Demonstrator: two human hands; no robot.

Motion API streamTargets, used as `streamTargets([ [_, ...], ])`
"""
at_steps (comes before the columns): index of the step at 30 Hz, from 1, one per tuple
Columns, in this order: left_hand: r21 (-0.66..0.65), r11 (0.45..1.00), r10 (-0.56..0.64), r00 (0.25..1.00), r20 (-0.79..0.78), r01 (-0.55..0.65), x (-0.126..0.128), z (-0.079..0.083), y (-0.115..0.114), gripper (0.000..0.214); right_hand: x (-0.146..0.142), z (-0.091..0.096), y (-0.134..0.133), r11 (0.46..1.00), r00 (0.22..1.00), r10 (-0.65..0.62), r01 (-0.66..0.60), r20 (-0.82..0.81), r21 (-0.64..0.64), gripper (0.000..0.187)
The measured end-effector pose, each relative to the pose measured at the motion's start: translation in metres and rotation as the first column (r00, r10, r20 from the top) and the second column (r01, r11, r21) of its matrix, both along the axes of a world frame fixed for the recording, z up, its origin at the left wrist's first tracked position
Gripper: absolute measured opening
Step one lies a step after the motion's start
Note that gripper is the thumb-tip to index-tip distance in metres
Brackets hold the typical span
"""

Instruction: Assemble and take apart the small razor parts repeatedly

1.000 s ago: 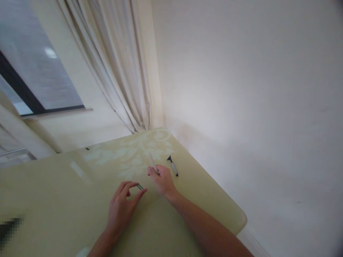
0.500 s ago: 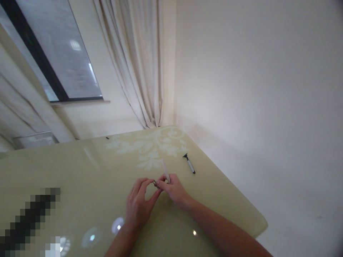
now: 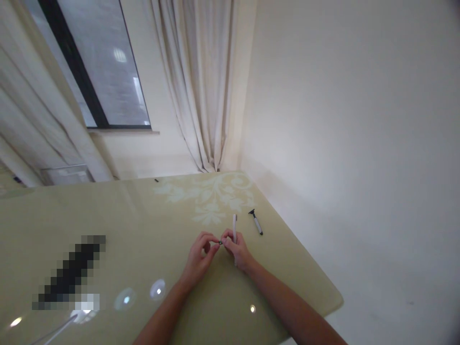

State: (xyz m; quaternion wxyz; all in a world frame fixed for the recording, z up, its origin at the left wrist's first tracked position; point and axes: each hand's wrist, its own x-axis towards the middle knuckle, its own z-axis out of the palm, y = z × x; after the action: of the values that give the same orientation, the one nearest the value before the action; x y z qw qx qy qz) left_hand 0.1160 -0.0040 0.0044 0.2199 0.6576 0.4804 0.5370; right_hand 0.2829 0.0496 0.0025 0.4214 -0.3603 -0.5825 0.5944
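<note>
Over the table, my two hands meet at a small dark piece (image 3: pixel 220 242), which looks like a razor cartridge; its details are too small to make out. My left hand (image 3: pixel 201 254) pinches it between thumb and fingertips. My right hand (image 3: pixel 237 250) has thumb and finger against its other side. A white toothbrush (image 3: pixel 235 227) stands up out of my right hand, its head pointing away from me and its lower part hidden by the fingers. Just beyond, to the right, lies a razor (image 3: pixel 256 223) with a grey and black handle.
The glossy pale green table (image 3: pixel 309 278) has a floral pattern and reflected lights. A pixelated dark object (image 3: pixel 70 273) lies at left, with a white cable (image 3: pixel 57 330) below it. A small black bit (image 3: pixel 156 180) sits near the far edge. Curtains (image 3: pixel 201 86) and a wall stand behind.
My view has shifted, so the window and curtains appear further right. Both hands have drawn closer around the small piece, and the toothbrush now stands more upright.
</note>
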Motion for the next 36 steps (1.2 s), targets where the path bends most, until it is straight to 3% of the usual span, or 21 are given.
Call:
streamTargets([
  [6, -0.014, 0.999, -0.033, 0.999, -0.006, 0.033, 0.002, -0.005, 0.001, 0.02, -0.001, -0.004, 0.003, 0.999, 0.998, 0.041, -0.041, -0.048, 0.003, 0.029],
  [13, -0.043, 0.995, -0.086, 0.996, -0.022, 0.085, 0.0, -0.01, 0.005, 0.036, -0.003, 0.004, 0.002, 0.994, 0.998, 0.07, -0.07, 0.002, 0.087, 0.025],
  [20, -0.044, 0.987, -0.158, 0.985, -0.063, 0.156, -0.001, -0.012, 0.01, 0.037, -0.007, 0.004, 0.002, 0.989, 0.997, 0.061, -0.067, 0.054, 0.134, 0.018],
  [27, -0.025, 0.987, -0.159, 0.981, -0.115, 0.157, 0.0, -0.007, 0.008, 0.033, -0.009, 0.008, 0.0, 0.983, 0.992, 0.076, -0.091, 0.1, 0.158, 0.015],
  [36, -0.015, 0.986, -0.164, 0.977, -0.137, 0.164, 0.003, 0.002, -0.002, 0.023, -0.007, 0.008, -0.002, 0.96, 0.963, 0.205, -0.233, 0.173, 0.158, 0.014],
])
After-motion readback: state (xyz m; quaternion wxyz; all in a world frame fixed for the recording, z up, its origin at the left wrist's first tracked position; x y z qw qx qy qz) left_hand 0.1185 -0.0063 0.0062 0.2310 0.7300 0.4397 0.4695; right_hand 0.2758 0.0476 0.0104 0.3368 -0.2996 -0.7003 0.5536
